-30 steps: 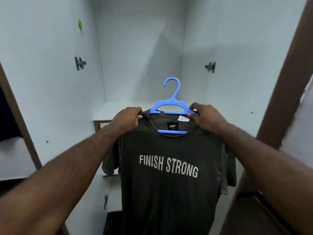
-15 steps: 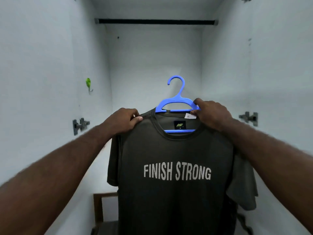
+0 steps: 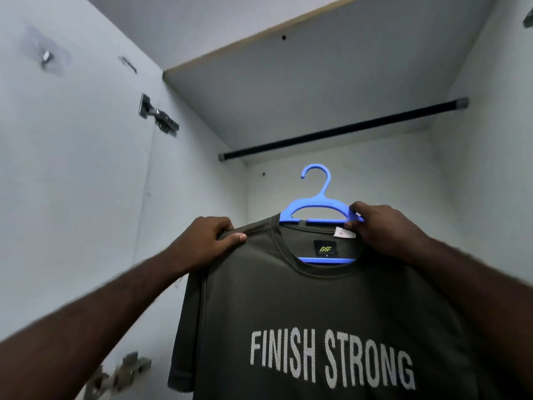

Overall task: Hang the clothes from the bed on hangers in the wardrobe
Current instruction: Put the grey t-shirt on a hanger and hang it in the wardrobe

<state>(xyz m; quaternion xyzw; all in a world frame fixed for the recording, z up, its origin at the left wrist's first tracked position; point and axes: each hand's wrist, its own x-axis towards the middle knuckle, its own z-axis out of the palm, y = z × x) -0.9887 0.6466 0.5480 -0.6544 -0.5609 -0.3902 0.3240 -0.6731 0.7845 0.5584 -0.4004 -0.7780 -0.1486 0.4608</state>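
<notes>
Two firm grips: left hand [image 3: 206,242] pinches shirt [image 3: 317,307], right hand [image 3: 385,228] clasps hanger [image 3: 322,202]; lift level, hooking the rail [image 3: 346,129] above.

Hanger [image 3: 320,201] blue; T-shirt [image 3: 317,307] dark olive-grey, perhaps; lettering [image 3: 334,359] white; rail [image 3: 343,129] black.

"FINISH STRONG" printed across chest of dark T-shirt [image 3: 317,313]; neck label [image 3: 325,249] logo, lettering unreadable.

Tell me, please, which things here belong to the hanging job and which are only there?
For the job: shirt, hanger, rail, left hand gripping the shirt's shoulder, right hand gripping the hanger's end.
Just there: hinges on the left wall, shelf above the rail.
</notes>
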